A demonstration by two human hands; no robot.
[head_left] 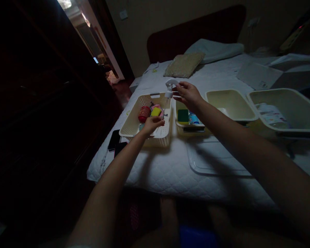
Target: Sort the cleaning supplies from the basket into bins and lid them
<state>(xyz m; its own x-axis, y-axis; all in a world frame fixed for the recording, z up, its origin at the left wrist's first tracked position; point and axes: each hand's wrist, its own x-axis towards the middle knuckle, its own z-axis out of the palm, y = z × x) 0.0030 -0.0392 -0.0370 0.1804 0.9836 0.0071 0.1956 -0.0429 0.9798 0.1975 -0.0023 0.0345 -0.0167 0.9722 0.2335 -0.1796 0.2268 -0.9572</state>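
My right hand (pixel 186 93) is closed on a white trigger spray nozzle (pixel 169 90), held above the right rim of a cream perforated basket (pixel 130 126). A thin, faint tube hangs from the nozzle toward my left hand (pixel 153 124). The fingers of my left hand are pinched together over the basket, apparently at the tube's lower end. Inside the basket lie a red mesh-like item (pixel 144 113), a yellow sponge (pixel 156 112) and a pink cloth-like thing (pixel 159 107). My left hand partly covers the other contents.
Right of the basket, a cream bin (pixel 179 130) holds a green-and-yellow sponge (pixel 183 116) and a blue packet or bottle (pixel 193 119). Farther right are another bin (pixel 231 92) and one (pixel 299 130) with a white bottle (pixel 271 115). A clear lid (pixel 196 167) and dark phones (pixel 114 140) lie on the bed.
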